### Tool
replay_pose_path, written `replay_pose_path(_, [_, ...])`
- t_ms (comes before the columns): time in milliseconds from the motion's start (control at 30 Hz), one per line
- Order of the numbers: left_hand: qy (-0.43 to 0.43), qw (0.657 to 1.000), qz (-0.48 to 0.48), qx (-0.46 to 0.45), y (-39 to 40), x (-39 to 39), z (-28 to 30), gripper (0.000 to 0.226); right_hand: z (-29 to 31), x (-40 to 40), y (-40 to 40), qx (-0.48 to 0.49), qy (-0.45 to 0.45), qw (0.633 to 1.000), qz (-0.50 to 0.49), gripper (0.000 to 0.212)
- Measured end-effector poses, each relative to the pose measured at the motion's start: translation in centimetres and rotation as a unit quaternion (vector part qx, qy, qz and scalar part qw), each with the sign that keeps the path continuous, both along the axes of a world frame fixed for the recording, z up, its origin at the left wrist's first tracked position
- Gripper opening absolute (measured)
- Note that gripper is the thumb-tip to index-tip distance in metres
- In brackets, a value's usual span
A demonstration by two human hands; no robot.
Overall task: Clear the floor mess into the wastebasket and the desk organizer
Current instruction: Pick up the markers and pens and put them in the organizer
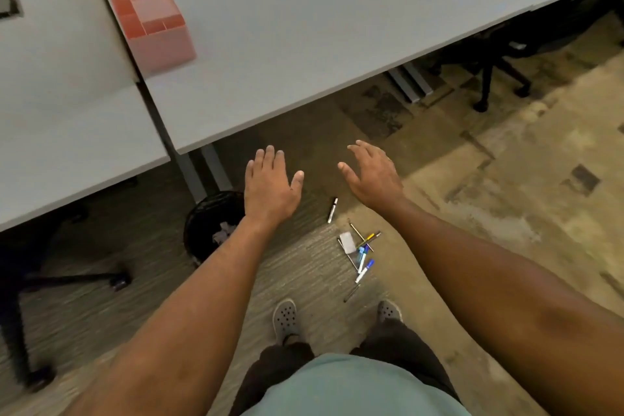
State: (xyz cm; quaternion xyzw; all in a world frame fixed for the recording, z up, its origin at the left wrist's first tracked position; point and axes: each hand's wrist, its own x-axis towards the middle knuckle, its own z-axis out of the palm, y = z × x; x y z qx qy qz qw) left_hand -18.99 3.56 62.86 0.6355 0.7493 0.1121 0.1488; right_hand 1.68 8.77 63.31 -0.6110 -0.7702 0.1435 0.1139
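Both hands hover empty above the carpet in front of me. My left hand (270, 182) is flat with straight fingers, just right of a black wastebasket (211, 223) that holds crumpled paper. My right hand (371, 176) is spread with relaxed fingers. Below them a lone black-and-white marker (332, 210) lies on the floor. Nearer my feet is a small pile: a white eraser (347, 242), blue-capped markers (364, 263) and several thin pens (369, 237). A pink desk organizer (153, 27) with empty compartments stands on the grey desk (304, 37).
A second grey desk (60, 105) adjoins on the left, with a black chair base (67, 280) under it. Another chair base (499, 78) sits under the desk at the right. Desk legs (199, 176) stand behind the wastebasket. My feet (287, 317) are on the carpet.
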Motion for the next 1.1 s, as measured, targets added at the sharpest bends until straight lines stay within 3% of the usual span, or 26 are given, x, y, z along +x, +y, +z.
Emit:
replay_pose_path(333, [-0.031, 0.995, -0.010, -0.094, -1.1, 9.7, -9.7, 0.058, -9.1, 10.3, -0.5, -0.078, 0.038, 0.995, -0.049, 0.048])
replay_pose_path(667, [-0.111, 0.966, 0.050, -0.229, -1.8, 21.3, -27.7, 0.047, -29.1, 21.4, 0.4, -0.245, 0.088, 0.959, -0.116, 0.021])
replay_pose_path(933, [-0.134, 0.931, 0.078, -0.330, -1.9, 27.6, -46.9, 0.039, -50.2, 26.4, -2.2, -0.433, 0.053, 0.860, -0.264, 0.015])
replay_pose_path(1033, [-0.139, 0.927, 0.060, -0.344, -1.7, 29.8, -54.0, 0.032, -57.8, 27.3, -4.1, -0.488, 0.132, 0.783, -0.362, 0.019])
replay_pose_path(1100, [-0.137, 0.928, 0.041, -0.343, -1.3, 31.3, -58.4, 0.029, -62.5, 27.9, -5.2, -0.506, 0.154, 0.757, -0.384, 0.022])
